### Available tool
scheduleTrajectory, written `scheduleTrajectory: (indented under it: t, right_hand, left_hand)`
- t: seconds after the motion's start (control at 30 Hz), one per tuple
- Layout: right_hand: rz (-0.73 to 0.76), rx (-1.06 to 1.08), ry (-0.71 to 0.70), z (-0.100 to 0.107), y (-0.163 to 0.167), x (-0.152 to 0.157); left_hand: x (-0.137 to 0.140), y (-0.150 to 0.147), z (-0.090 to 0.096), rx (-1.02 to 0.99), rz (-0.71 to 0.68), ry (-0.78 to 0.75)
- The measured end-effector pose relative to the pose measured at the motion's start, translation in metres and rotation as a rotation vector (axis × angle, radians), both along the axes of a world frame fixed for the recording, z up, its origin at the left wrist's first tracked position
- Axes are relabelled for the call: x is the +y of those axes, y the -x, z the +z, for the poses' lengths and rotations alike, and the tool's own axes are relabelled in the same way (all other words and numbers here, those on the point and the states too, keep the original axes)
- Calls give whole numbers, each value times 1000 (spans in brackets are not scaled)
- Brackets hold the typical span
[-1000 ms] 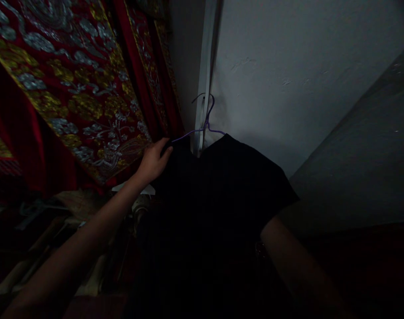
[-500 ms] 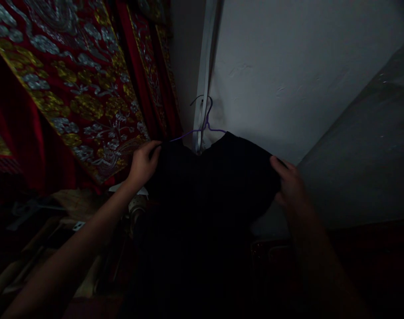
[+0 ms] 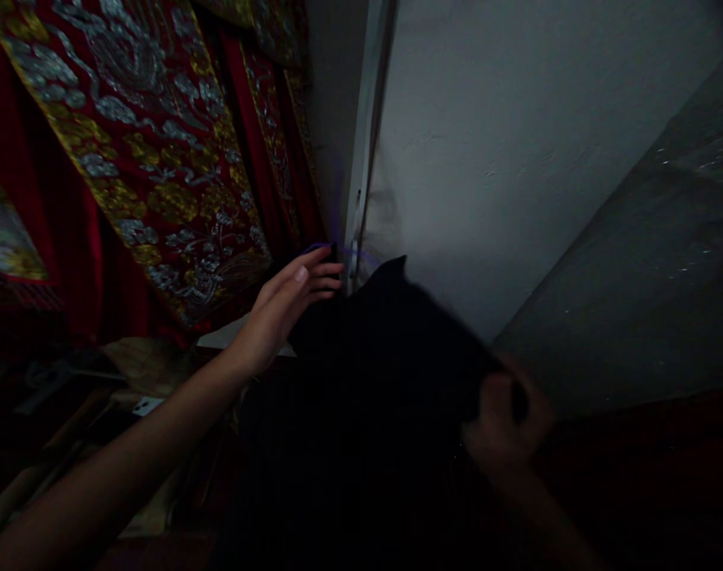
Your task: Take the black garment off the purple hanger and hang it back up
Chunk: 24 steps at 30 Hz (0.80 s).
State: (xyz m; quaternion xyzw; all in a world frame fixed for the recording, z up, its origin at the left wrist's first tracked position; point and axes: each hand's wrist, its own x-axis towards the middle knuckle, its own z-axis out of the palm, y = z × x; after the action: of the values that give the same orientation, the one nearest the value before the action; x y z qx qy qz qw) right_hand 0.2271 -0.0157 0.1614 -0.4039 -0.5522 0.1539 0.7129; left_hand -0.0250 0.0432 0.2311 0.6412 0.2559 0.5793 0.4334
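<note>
A black garment (image 3: 391, 341) hangs in front of me, too dark to make out its cut. Its purple hanger (image 3: 366, 255) shows only as a smear of motion near the neckline, the hook blurred above. At the garment's left shoulder is my left hand (image 3: 284, 305), its fingers stretched out over the neck opening beside the hanger; whether it touches the cloth cannot be told. My right hand (image 3: 507, 412), blurred, is closed on the garment's right edge, lower than the shoulder.
Red cloth with gold and silver sequin embroidery (image 3: 177, 202) hangs at the left. A narrow pale upright strip (image 3: 365, 119) runs along the white wall (image 3: 486, 143). Plastic sheeting (image 3: 635, 262) covers the right side. Cluttered items, including a white object (image 3: 147, 406), lie lower left.
My left hand has let go of the garment's left shoulder and moved right to the neckline. My right hand has pulled its edge downward. The hanger has shifted and tilted off the strip.
</note>
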Motion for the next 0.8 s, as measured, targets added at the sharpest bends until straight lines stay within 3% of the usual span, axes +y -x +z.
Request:
scheduleTrajectory:
  t: [0.07, 0.1, 0.17, 0.23, 0.3, 0.37, 0.43, 0.5, 0.63, 0.8]
  right_hand:
    - [430, -513, -56, -5, 10, -18]
    - [593, -671, 7, -2, 14, -24]
    - [882, -845, 197, 10, 19, -29]
    - [1010, -845, 391, 21, 16, -22]
    - [969, -731, 484, 24, 9, -6]
    - [749, -521, 455, 17, 2, 15]
    - [474, -325, 342, 5, -2, 39]
    - [323, -216, 265, -8, -3, 60]
    - [379, -52, 367, -21, -7, 84]
    - [413, 346, 453, -12, -4, 91]
  left_hand:
    - [-16, -1, 3, -148, -86, 228]
    - [-22, 1, 3, -191, -99, 343]
    - [-32, 9, 3, -213, -84, 513]
    - [-37, 21, -1, -131, -114, 607]
    - [-43, 35, -6, 36, -231, 662]
    - [-51, 45, -9, 257, -360, 692]
    - [-62, 51, -10, 474, -350, 637]
    - [-70, 55, -9, 631, -253, 506]
    - [-60, 64, -4, 731, -83, 246]
    - [1, 79, -12, 497, 456, -74]
